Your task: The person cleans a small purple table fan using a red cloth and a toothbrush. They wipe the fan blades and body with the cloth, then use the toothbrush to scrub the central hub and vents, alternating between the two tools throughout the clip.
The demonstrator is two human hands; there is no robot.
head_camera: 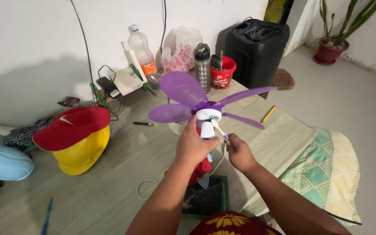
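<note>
Small fan (208, 114): white plastic hub, smooth translucent purple blades splayed outward; held in the air above the pale wood-grain bench (127, 156), well short of its right edge, open air all round the blades. Left hand (193, 146): fingers wrapped around the white motor body. Right hand (239, 152): fingers pinched narrow on a thin white tool (219, 130), possibly a brush, tipped against the hub. Left, near: yellow hard hat (82, 152) under red cap (72, 127).
</note>
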